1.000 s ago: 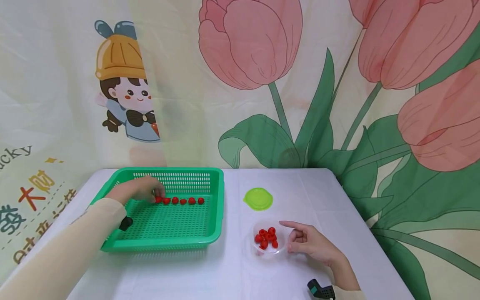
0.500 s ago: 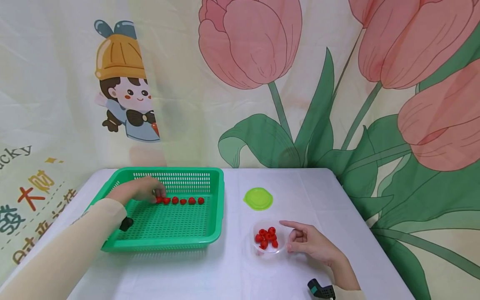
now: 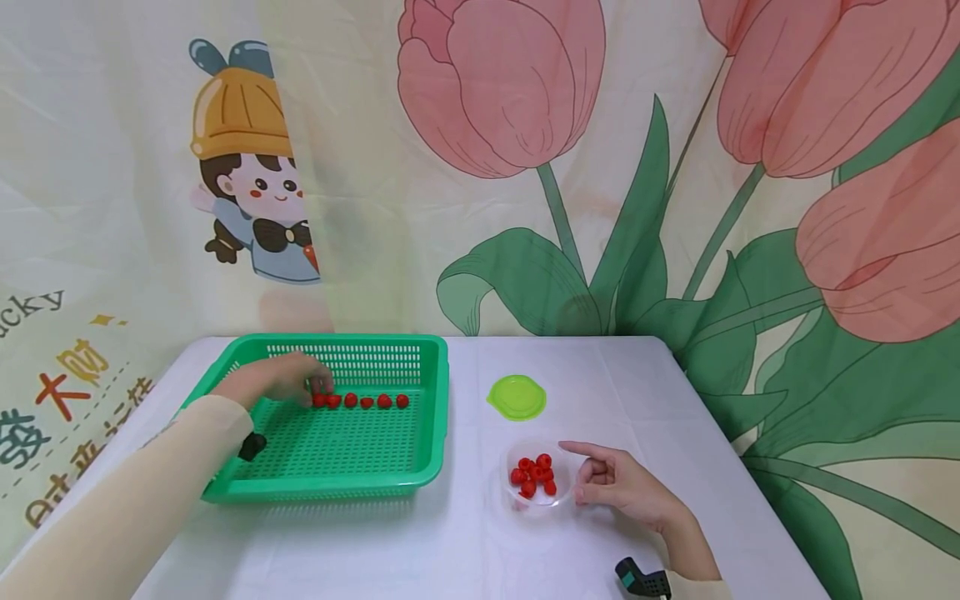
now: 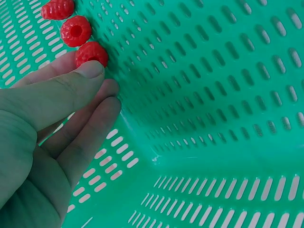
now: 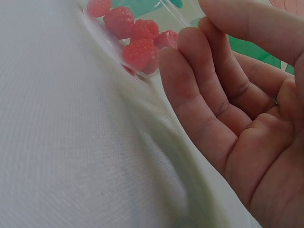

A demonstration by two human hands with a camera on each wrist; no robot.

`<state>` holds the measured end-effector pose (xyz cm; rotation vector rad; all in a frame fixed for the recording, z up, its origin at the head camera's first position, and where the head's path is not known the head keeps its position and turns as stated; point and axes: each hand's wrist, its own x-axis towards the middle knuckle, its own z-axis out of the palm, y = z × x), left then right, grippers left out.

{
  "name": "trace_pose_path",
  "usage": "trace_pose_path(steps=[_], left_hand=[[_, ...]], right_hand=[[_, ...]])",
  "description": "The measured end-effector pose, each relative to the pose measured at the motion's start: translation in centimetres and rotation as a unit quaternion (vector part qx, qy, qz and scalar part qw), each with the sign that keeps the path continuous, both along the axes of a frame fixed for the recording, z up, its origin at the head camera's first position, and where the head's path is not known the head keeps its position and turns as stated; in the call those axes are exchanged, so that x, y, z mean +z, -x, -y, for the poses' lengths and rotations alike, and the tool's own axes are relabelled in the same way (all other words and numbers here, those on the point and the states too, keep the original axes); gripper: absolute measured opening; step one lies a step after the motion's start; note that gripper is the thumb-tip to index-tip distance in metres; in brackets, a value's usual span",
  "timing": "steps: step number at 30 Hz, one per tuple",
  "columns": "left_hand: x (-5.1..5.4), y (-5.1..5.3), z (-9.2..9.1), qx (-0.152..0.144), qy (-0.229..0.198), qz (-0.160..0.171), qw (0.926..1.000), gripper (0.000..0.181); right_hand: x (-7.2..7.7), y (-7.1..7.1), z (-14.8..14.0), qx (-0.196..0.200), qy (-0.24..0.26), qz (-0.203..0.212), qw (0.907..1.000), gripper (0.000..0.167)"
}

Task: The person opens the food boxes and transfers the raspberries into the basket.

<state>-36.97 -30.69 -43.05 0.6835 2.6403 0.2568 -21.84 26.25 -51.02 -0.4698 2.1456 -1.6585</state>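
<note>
Inside the green basket [image 3: 345,446], my left hand [image 3: 288,379] pinches a raspberry [image 4: 91,53] between thumb and fingers, at the left end of a row. It sits low at the basket floor, close to the back wall. More raspberries [image 3: 384,402] continue the row to the right; the left wrist view shows the neighbouring raspberry [image 4: 76,31] almost touching. My right hand [image 3: 622,487] lies beside a clear round tub [image 3: 564,492], index finger stretched along its rim and the other fingers loosely bent. Several raspberries [image 5: 138,54] are heaped in that tub. Whether the fingers touch it I cannot tell.
A bright green lid [image 3: 517,397] lies on the white-covered table [image 3: 480,550] behind the tub. The basket's raised walls surround my left hand. A printed cloth with tulips [image 3: 502,83] hangs at the table's back edge.
My left hand shifts very slightly to the right with the raspberry, toward the row. The right hand and the tub stay put.
</note>
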Motion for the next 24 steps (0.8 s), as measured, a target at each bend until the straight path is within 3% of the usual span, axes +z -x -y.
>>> trace_pose_path(steps=[7,14,18,24], left_hand=[[1.5,-0.4,-0.2,-0.014,-0.016,-0.006,0.9998,0.035],[4.3,-1.4,-1.3,-0.043,-0.038,-0.052,0.997,0.031],[6.0,-2.5,-2.8,-0.071,-0.065,-0.086,0.9917,0.027],[8.5,-4.8,-6.7,-0.111,-0.081,-0.115,0.9839,0.028]], right_hand=[[-0.1,0.1,-0.1,-0.002,-0.003,0.002,1.0,0.072],[-0.2,0.1,-0.2,-0.001,0.001,0.003,1.0,0.072],[-0.1,0.1,-0.1,0.0,0.002,0.005,1.0,0.072],[-0.2,0.0,-0.1,0.0,-0.001,0.007,1.0,0.072]])
